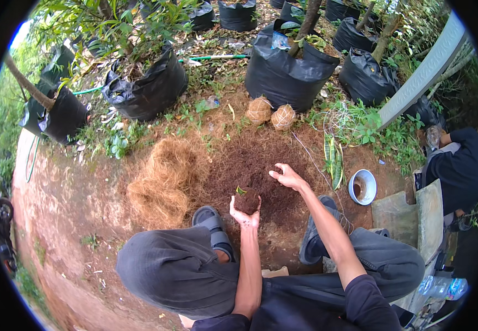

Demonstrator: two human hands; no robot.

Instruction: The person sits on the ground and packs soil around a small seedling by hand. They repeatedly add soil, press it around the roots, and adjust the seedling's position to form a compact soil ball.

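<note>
My left hand [247,219] cups a rounded ball of dark soil [247,201] from below, palm up. A short green leaf piece with a yellow edge [241,190] sticks out of the top of that ball. My right hand [288,177] hovers over the loose dark soil heap [239,171], to the right of the ball. Its thumb and fingers are slightly apart, and I see nothing between them. Tan coconut fibre [164,182] lies in a loose pile left of the soil. Two fibre-wrapped balls bound with string [259,110] sit beyond the heap.
Black planter bags with trees [290,74] stand along the far side. Variegated snake plant leaves [333,161], tangled string [338,122] and a bowl with brown residue [362,187] lie to the right. A grey post [423,72] leans there. Another person [456,169] sits at far right, near a plastic bottle [443,287].
</note>
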